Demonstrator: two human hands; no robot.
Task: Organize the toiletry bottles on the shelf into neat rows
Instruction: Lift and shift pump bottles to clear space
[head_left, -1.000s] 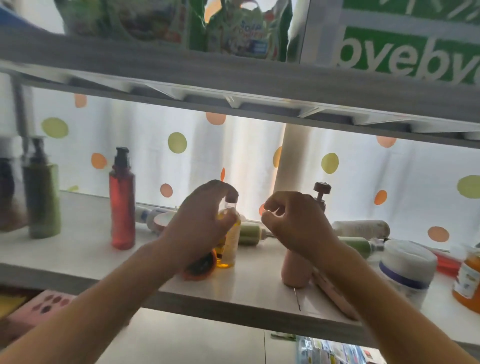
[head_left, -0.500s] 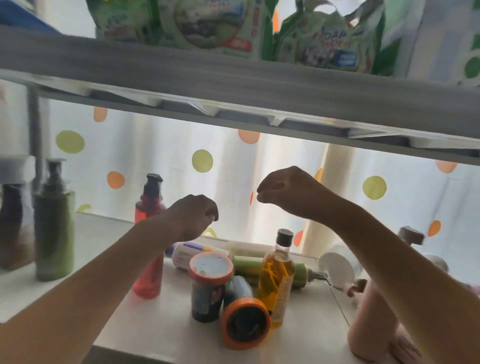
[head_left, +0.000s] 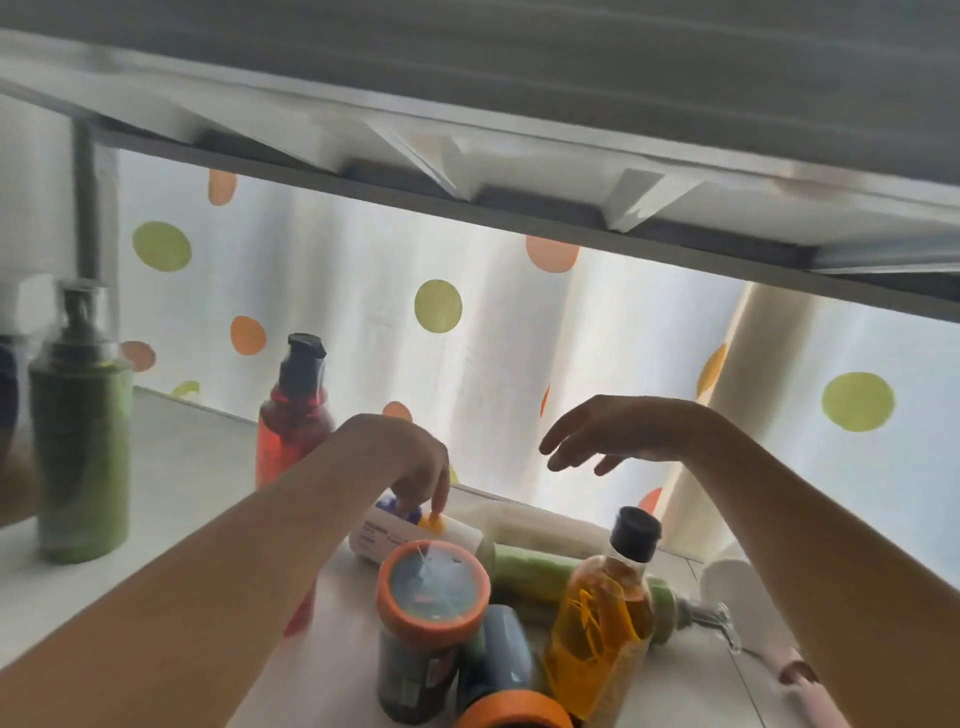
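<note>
My left hand reaches down over a white tube lying on the white shelf, fingertips touching it. My right hand hovers open above the clutter, holding nothing. An amber bottle with a black cap stands upright. In front stands a dark jar with an orange lid, and a second orange-lidded jar lies on its side. A green bottle and a white tube lie behind. A red pump bottle stands behind my left arm.
A green pump bottle stands at the far left beside a dark container. The upper shelf hangs low overhead. A dotted curtain backs the shelf. A pink bottle lies at the right, mostly hidden by my right arm.
My left hand let go of the amber bottle, then dropped onto the white tube. My right hand rose, then opened its fingers. The camera moved in closer.
</note>
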